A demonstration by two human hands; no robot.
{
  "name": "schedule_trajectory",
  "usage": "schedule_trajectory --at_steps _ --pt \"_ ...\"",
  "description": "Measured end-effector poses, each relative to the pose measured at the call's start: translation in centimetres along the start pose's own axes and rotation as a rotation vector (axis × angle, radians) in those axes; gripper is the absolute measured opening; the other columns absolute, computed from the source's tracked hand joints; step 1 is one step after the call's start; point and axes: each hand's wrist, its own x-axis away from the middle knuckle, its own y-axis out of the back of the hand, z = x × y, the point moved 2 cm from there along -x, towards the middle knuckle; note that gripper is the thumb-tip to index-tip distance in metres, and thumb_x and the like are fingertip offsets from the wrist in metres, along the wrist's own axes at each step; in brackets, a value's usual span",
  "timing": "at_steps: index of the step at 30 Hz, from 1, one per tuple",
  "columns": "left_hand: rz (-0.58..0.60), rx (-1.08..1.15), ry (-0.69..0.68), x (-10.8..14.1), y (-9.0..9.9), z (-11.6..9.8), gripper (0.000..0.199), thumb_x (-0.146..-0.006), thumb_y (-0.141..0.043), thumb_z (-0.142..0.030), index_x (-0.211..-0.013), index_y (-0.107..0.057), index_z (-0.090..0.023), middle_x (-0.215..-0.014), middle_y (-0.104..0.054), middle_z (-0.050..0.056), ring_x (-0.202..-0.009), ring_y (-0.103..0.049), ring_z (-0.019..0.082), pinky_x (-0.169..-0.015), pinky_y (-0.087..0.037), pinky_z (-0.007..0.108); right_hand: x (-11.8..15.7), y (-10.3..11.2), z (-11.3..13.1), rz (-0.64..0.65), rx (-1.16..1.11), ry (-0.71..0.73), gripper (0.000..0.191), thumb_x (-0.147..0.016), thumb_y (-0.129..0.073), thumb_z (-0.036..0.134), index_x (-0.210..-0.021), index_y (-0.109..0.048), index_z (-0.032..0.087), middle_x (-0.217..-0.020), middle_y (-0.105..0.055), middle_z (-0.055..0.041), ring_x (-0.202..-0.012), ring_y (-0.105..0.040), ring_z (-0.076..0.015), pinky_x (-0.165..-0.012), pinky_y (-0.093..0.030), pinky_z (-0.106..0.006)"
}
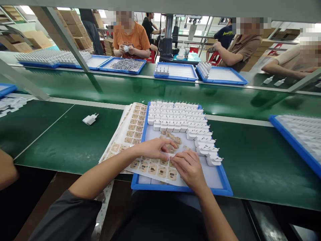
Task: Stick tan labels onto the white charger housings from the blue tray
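Note:
A sheet of tan stickers [152, 168] lies across the near left part of a blue-rimmed tray [227, 182]. My left hand [154, 148] rests over its upper edge, thumb and index finger apart. Right beside that thumb, my right hand [190, 167] has its fingertips pinched together at the sheet's edge; whether a single sticker is between them is hidden. Beyond my fingers, a small heap of loose tan pieces [173, 137] sits in the tray. White plug adapters [175, 115] with upright pins fill the tray's far rows and run down its right side.
More sticker sheets [132, 129] are stacked left of the tray. A single plug adapter [90, 119] lies on the green table [62, 140]. Another filled tray [296, 142] stands at right. Across the belt, co-workers sit behind blue trays [175, 77]; a metal post [66, 38] slants at left.

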Motion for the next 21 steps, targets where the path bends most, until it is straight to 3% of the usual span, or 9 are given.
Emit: schedule_trajectory --at_steps 3,6,10,16,21 --pt "-0.023 -0.018 0.034 0.2 -0.3 -0.4 0.058 -0.080 -0.071 -0.023 -0.135 -0.053 -0.020 -0.087 -0.076 0.004 -0.080 -0.071 0.021 -0.071 -0.049 0.030 -0.3 0.3 0.4 0.046 -0.014 -0.046 0.002 -0.094 -0.066 0.024 -0.096 -0.066 0.024 -0.091 -0.073 -0.0035 -0.088 -0.063 -0.0223 -0.081 -0.043 -0.038" --pt "-0.009 -0.072 0.007 0.3 -0.6 -0.5 0.059 -0.079 -0.071 -0.021 -0.136 -0.053 -0.023 -0.091 -0.078 0.003 -0.083 -0.072 0.022 -0.074 -0.048 0.030 -0.6 0.4 0.8 0.095 -0.050 -0.108 0.009 -0.092 -0.069 0.029 -0.091 -0.063 0.023 -0.088 -0.071 -0.0038 -0.087 -0.064 -0.0232 -0.079 -0.042 -0.038" --pt "-0.003 -0.093 -0.016 0.3 -0.7 -0.3 0.060 -0.081 -0.070 -0.023 -0.138 -0.053 -0.023 -0.095 -0.079 0.004 -0.087 -0.073 0.023 -0.078 -0.048 0.030 -0.7 0.4 1.1 0.140 -0.098 -0.150 0.008 -0.091 -0.067 0.022 -0.089 -0.059 0.022 -0.088 -0.069 -0.0027 -0.088 -0.064 -0.0229 -0.078 -0.042 -0.036" --pt "-0.021 -0.128 0.037 0.1 -0.8 -0.7 0.061 -0.079 -0.072 -0.026 -0.136 -0.054 -0.020 -0.087 -0.078 0.003 -0.077 -0.072 0.021 -0.066 -0.046 0.026 -0.4 0.5 1.2 0.166 -0.115 -0.212 0.009 -0.090 -0.060 0.013 -0.091 -0.059 0.022 -0.082 -0.068 -0.0005 -0.080 -0.065 -0.0212 -0.077 -0.041 -0.035" --pt "-0.009 -0.085 0.067 0.1 -0.6 -0.9 0.065 -0.076 -0.077 -0.029 -0.136 -0.054 -0.018 -0.084 -0.078 0.003 -0.075 -0.070 0.021 -0.064 -0.046 0.025 -0.3 0.9 0.8 0.173 -0.207 -0.220 0.015 -0.089 -0.061 0.010 -0.098 -0.061 0.023 -0.091 -0.071 -0.0024 -0.090 -0.065 -0.0229 -0.083 -0.045 -0.037"
